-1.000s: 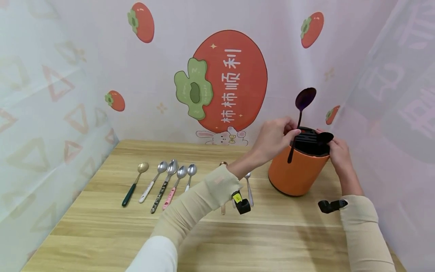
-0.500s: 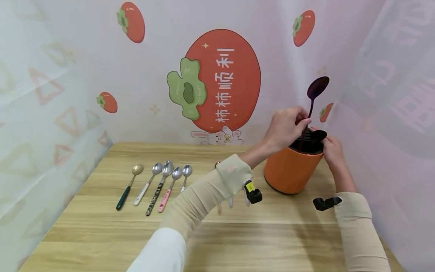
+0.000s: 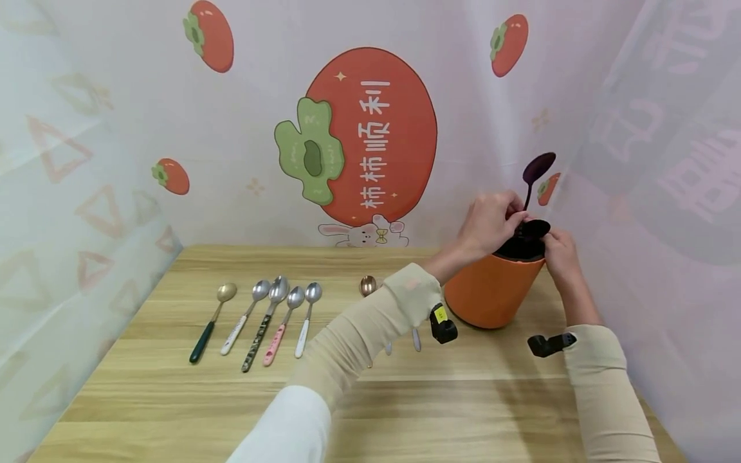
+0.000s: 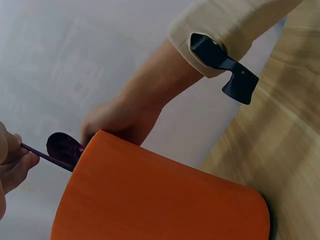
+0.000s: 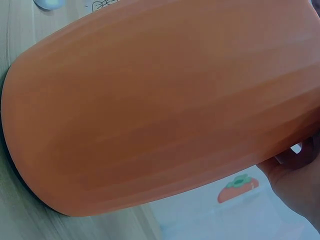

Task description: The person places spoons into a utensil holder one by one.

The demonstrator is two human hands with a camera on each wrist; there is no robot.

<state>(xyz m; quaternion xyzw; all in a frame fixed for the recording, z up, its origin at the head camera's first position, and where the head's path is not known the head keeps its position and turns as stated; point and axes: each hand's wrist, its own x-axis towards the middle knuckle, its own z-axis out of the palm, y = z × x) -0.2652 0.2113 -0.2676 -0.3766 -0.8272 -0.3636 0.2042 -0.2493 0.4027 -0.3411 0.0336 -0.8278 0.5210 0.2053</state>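
While left sleeve part-hides spoons, orange holder beyond

Big red persimmon: you could read white characters, 柿柿顺利, bottom to top, on the back curtain above the bench's far edge.
Yellow sticker: its marks, on the black mount at your left cuff, were too small to read.
Right-hand curtain: its pale lettering, beyond the bench's right edge, was too faint for you to read.

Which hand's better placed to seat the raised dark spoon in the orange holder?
Left hand, I'd say: it pinches the raised dark spoon by its handle, at the orange holder's opening. The right hand is at the rim, beside the lower dark spoon.
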